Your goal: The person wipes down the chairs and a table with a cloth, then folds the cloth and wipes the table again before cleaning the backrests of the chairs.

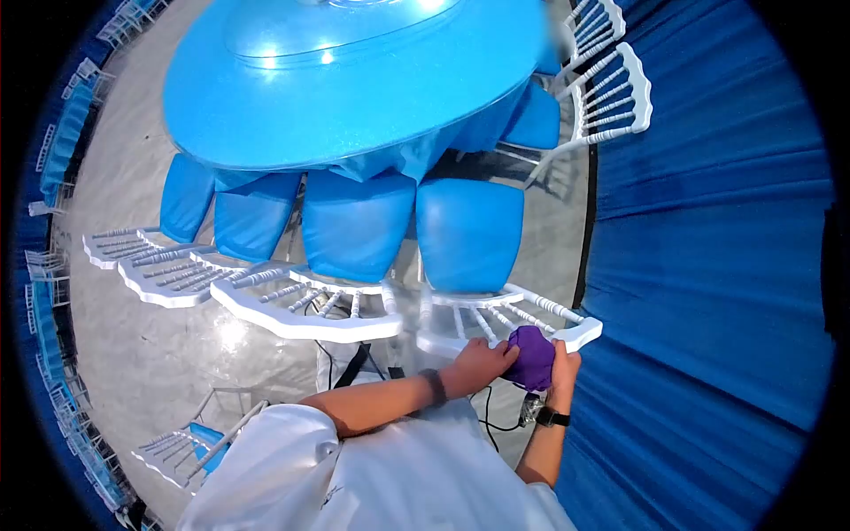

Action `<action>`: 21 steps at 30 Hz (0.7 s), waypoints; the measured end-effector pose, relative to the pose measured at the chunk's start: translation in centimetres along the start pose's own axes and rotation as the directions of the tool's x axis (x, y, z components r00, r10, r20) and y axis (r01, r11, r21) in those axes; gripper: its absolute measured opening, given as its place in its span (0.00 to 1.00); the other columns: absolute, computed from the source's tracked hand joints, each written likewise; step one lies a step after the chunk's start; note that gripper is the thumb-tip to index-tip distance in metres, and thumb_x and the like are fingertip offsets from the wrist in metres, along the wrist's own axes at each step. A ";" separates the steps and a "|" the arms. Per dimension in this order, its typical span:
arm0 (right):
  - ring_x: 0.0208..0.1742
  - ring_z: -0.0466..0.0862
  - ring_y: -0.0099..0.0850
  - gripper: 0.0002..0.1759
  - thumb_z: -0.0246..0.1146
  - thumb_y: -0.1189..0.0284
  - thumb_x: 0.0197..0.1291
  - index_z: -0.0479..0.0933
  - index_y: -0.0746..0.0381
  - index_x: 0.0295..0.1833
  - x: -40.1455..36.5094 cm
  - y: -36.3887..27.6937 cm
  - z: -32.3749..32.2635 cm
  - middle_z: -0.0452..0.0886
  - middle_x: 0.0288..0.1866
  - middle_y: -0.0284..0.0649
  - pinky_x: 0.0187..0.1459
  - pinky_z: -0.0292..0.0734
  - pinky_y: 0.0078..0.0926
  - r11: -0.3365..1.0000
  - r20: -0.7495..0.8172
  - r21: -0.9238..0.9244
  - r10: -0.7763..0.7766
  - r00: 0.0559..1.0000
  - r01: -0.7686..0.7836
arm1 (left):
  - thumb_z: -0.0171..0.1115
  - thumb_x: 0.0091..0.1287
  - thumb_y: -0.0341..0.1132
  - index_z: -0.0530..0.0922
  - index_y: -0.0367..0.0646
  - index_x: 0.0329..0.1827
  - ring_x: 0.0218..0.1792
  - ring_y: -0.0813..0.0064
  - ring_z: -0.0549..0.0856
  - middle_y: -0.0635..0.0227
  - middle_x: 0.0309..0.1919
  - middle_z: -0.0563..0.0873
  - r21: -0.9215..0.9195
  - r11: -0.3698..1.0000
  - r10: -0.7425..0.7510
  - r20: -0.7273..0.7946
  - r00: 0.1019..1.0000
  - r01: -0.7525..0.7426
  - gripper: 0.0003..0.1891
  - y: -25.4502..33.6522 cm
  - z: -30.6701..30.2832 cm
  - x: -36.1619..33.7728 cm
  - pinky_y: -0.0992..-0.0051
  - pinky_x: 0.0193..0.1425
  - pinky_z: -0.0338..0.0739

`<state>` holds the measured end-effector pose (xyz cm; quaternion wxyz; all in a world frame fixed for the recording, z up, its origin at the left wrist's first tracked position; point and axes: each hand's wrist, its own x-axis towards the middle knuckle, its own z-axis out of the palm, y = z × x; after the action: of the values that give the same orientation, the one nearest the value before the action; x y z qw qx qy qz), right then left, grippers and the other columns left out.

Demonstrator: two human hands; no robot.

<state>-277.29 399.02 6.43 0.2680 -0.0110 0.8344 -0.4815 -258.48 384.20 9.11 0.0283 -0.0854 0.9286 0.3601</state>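
A bunched purple cloth is between my two hands, in front of the top rail of a white chair. My left hand pinches the cloth's left side, with the fingers curled. On the other side, my right hand grips the cloth's right edge. Part of the chair's back is hidden behind the cloth and my hands. The chair has a blue seat cushion and turned spindles.
Several more white chairs with blue seats stand round a table covered in a blue cloth. A dark blue curtain hangs at the right. Black cables run below my hands. Another chair stands at the lower left.
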 end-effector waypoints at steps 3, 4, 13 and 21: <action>0.43 0.79 0.27 0.15 0.62 0.71 0.60 0.79 0.72 0.47 -0.7 0.0 -0.1 0.82 0.43 0.37 0.46 0.73 0.25 1.000 -0.004 -0.028 -0.008 1.000 0.008 | 0.55 0.63 0.29 0.66 0.41 0.66 0.35 0.53 0.84 0.56 0.50 0.79 0.052 0.999 -0.002 -0.001 1.000 0.002 0.26 0.0 0.7 -0.4 0.59 0.39 0.76; 0.43 0.79 0.27 0.15 0.62 0.71 0.60 0.79 0.72 0.47 -0.6 -0.1 -0.1 0.82 0.43 0.37 0.46 0.73 0.25 1.000 0.008 -0.021 0.004 1.000 -0.003 | 0.55 0.63 0.29 0.66 0.41 0.67 0.35 0.53 0.84 0.55 0.52 0.79 0.053 0.999 -0.004 0.022 1.000 0.002 0.26 0.0 0.2 -0.4 0.59 0.39 0.76; 0.46 0.81 0.30 0.17 0.61 0.70 0.61 0.77 0.71 0.51 -0.3 0.7 0.1 0.83 0.45 0.41 0.49 0.74 0.28 1.000 -0.003 -0.007 -0.026 1.000 0.026 | 0.53 0.63 0.27 0.67 0.40 0.67 0.35 0.51 0.84 0.55 0.52 0.80 0.056 0.997 0.046 0.021 0.999 -0.047 0.26 -0.6 0.6 0.2 0.57 0.39 0.77; 0.53 0.82 0.53 0.30 0.58 0.49 0.65 0.78 0.69 0.53 -3.8 -4.5 -1.0 0.83 0.48 0.59 0.53 0.75 0.44 0.742 0.018 -0.670 0.041 0.999 -0.019 | 0.57 0.60 0.28 0.75 0.40 0.59 0.42 0.52 0.83 0.54 0.42 0.83 -0.134 0.990 0.041 -0.037 0.998 -0.045 0.21 -1.3 -1.7 -1.2 0.57 0.43 0.78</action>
<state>-275.55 398.42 12.08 0.2671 -0.1006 0.9473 -0.1456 -257.06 382.26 9.65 -0.0010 -0.0732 0.9042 0.4209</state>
